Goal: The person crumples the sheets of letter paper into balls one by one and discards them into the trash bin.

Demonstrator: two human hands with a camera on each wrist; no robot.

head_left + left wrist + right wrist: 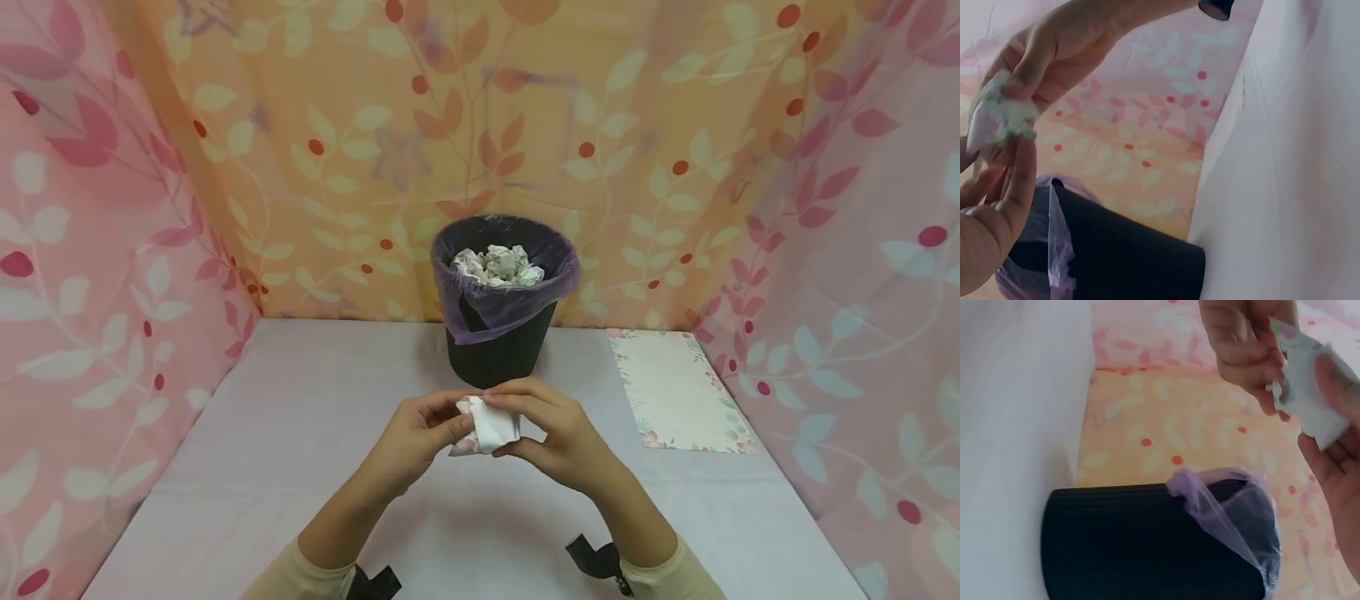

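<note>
Both hands hold one folded, crumpled piece of white paper (495, 427) with pink and green print, raised over the near middle of the table. My left hand (414, 437) pinches its left side, thumb in front. On the opposite side my right hand (558, 433) grips it between thumb and fingers. The left wrist view shows the paper (1004, 115) between both hands; in the right wrist view the paper (1313, 387) looks flattened and creased. Just beyond the hands stands a black bin (498, 354), lined with a purple bag (468, 312) and holding several crumpled papers (501, 265).
A flat white sheet with a floral border (682, 392) lies at the right of the white table (300, 400). Patterned cloth walls (360, 167) enclose the back and both sides. Black straps (596, 560) hang at the wrists.
</note>
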